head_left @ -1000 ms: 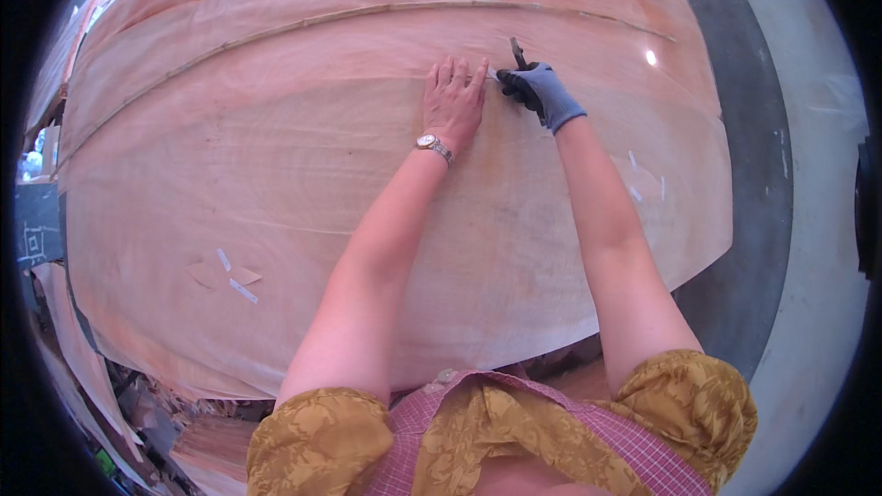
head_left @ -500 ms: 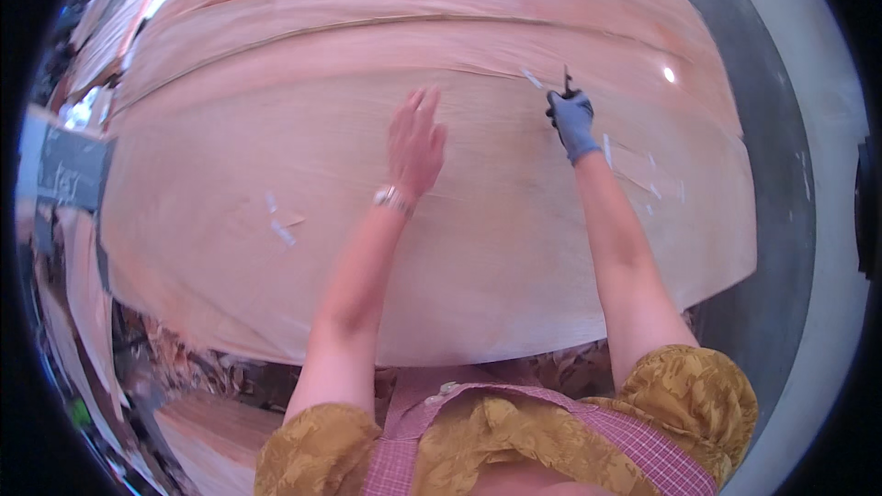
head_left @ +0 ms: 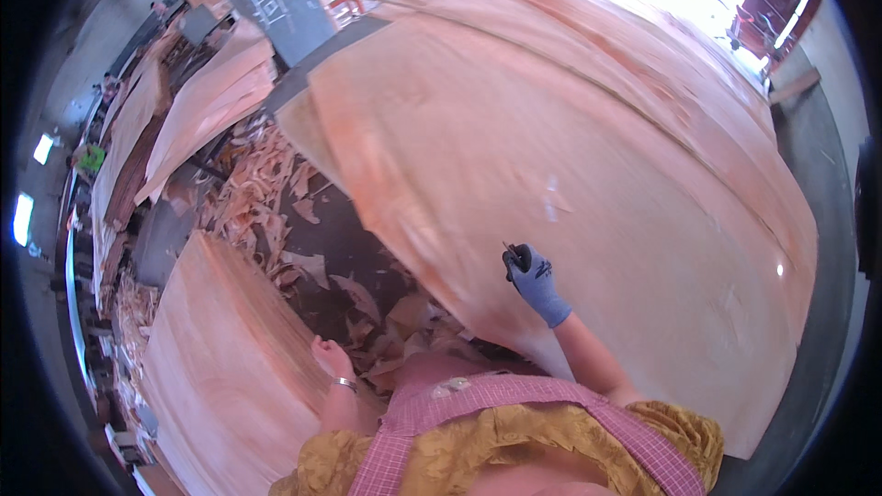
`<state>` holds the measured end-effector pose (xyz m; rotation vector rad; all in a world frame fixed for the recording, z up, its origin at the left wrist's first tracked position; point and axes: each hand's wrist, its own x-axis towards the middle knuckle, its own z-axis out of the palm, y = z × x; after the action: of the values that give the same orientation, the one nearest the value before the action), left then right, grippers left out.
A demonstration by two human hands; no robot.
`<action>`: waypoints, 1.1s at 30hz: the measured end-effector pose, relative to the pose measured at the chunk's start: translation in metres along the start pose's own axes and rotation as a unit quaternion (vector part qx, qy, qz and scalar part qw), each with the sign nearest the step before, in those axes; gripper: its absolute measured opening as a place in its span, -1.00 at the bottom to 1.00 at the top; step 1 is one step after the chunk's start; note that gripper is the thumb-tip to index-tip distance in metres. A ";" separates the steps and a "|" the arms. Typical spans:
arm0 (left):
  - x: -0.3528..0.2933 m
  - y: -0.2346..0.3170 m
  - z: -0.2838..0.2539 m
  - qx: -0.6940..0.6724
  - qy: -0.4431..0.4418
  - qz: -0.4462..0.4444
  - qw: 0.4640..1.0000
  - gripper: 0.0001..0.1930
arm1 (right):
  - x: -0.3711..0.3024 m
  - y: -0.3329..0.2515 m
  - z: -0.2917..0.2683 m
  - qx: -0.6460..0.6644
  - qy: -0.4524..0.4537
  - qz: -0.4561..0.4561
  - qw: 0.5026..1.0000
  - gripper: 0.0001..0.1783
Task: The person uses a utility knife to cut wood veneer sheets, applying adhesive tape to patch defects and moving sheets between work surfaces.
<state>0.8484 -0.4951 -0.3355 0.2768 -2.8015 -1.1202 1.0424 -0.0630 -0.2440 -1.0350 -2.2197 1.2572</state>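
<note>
My left hand [head_left: 332, 358], bare with a watch or bracelet at the wrist, hangs low on the left, just over the edge of a stack of thin wood veneer sheets [head_left: 216, 331]. Its fingers are loosely bent and somewhat apart, with nothing seen in them. A blue-grey glove with dark fingertips covers my right hand [head_left: 535, 287], closed around a small dark tool [head_left: 511, 251] with a thin tip; its exact kind is hard to make out. That hand is over the near part of a large veneer sheet [head_left: 634, 312], which bears a pale strip of tape [head_left: 551, 197].
Wood scraps and shavings [head_left: 262, 193] litter the floor between the two stacks. More veneer sheets [head_left: 207, 106] lie at the far left, beside a grey metal post [head_left: 287, 9]. A grey surface [head_left: 827, 193] borders the large sheet's right side.
The view has swung left, bringing the left stack and floor scraps into sight. My left hand has left the large sheet and dropped low left; my right hand has drawn nearer, still gripping the tool.
</note>
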 end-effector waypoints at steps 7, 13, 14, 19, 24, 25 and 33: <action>0.145 -0.051 -0.042 -0.074 -0.235 -0.020 0.969 -0.66 | 0.077 -0.031 0.129 -0.185 0.056 -0.028 0.981 -0.64; 0.298 -0.039 -0.064 -0.186 -0.255 -0.091 0.945 -0.71 | 0.146 -0.117 0.162 -0.217 0.106 0.121 0.963 -0.71; 0.329 -0.032 -0.060 -0.207 -0.265 -0.131 0.933 -0.72 | 0.165 -0.146 0.184 -0.211 0.148 0.065 0.964 -0.72; 0.510 0.018 -0.012 -0.258 -0.268 0.005 0.928 -0.75 | 0.286 -0.282 0.354 -0.191 0.079 -0.240 0.949 -0.75; 0.681 0.082 0.013 -0.161 -0.337 -0.001 0.928 -0.74 | 0.395 -0.326 0.538 -0.336 0.053 -0.203 0.918 -0.50; 0.716 0.096 0.019 -0.124 -0.371 -0.031 0.920 -0.72 | 0.413 -0.328 0.559 -0.359 0.066 -0.155 0.918 -0.48; 0.960 0.116 0.059 0.000 -0.534 -0.039 0.845 -0.69 | 0.461 -0.345 0.595 -0.432 0.044 0.002 0.901 -0.51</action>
<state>-0.1146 -0.5745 -0.2633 -0.3871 -3.7198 -1.6751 0.2208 -0.1636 -0.2742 -1.3333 -2.7351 0.1403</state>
